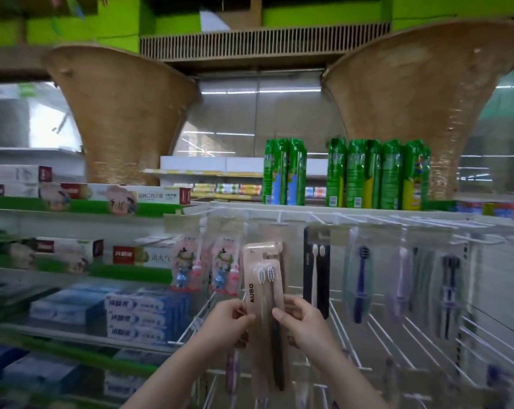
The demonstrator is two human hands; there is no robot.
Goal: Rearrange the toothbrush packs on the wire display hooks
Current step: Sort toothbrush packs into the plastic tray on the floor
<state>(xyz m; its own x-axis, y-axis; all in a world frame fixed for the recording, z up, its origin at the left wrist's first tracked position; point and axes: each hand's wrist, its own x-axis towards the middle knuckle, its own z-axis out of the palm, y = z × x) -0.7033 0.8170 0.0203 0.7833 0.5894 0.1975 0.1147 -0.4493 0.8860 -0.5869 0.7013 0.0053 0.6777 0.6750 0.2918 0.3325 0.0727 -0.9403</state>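
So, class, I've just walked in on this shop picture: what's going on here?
A person stands at a wire display rack in a shop, holding a beige AUBO toothbrush pack upright in front of it. The left hand pinches its left edge and the right hand grips its right edge. Other toothbrush packs hang from hooks on either side, and toothpaste boxes fill the shelves at left.

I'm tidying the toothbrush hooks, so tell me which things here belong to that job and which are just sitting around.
Job:
- beige pack, held by left hand and right hand
- black pack
- pink packs
- blue pack
- wire hooks

Just there:
- toothpaste boxes
- green bags
- woven baskets
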